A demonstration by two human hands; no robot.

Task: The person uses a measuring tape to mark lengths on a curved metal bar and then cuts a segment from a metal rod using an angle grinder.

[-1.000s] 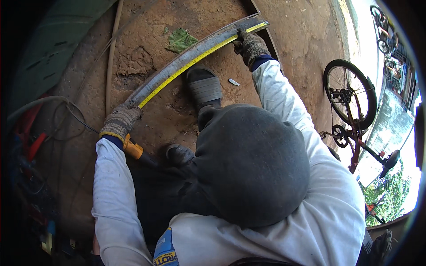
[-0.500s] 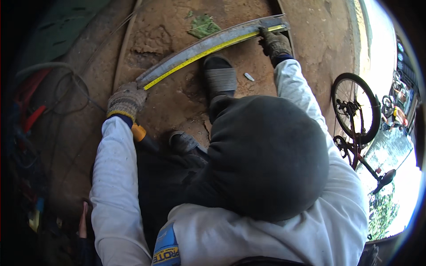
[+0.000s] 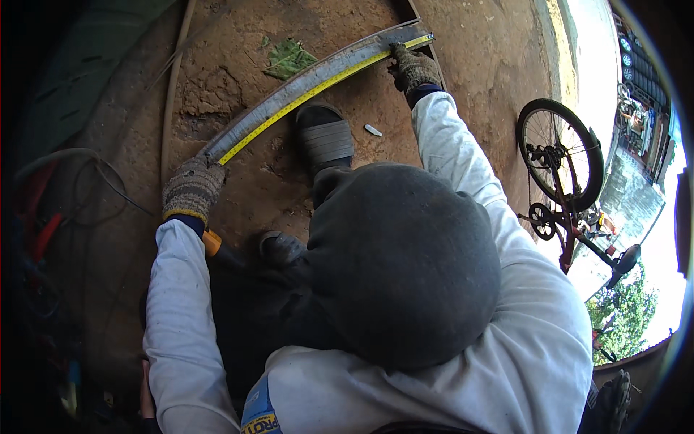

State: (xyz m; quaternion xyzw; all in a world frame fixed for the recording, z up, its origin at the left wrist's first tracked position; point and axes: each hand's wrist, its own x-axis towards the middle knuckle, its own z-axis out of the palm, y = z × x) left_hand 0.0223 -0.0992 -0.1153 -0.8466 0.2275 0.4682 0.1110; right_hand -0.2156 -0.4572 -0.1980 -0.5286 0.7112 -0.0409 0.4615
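A grey metal bar [image 3: 271, 108] lies across the brown ground, its line bowed in this wide view. Along its near edge runs the yellow blade of a tape measure [image 3: 318, 88]. My left hand [image 3: 194, 189], in a knitted work glove, closes round the tape's left end at the bar's end; any case is hidden inside the grip. Near the far right end, my gloved right hand [image 3: 416, 69] pinches the blade against the bar, and the blade's tip sticks out past the fingers.
My sandalled foot [image 3: 325, 137] stands just below the bar. An orange and black object [image 3: 212, 242] lies by my left wrist. A green leaf [image 3: 290, 59] and a pale scrap [image 3: 373, 130] are on the ground. A bicycle [image 3: 560, 166] stands at right; cables [image 3: 79, 152] loop at left.
The whole scene has shifted left and slightly up or down with my head's motion. Both hands keep their hold on the tape at the bar's two ends.
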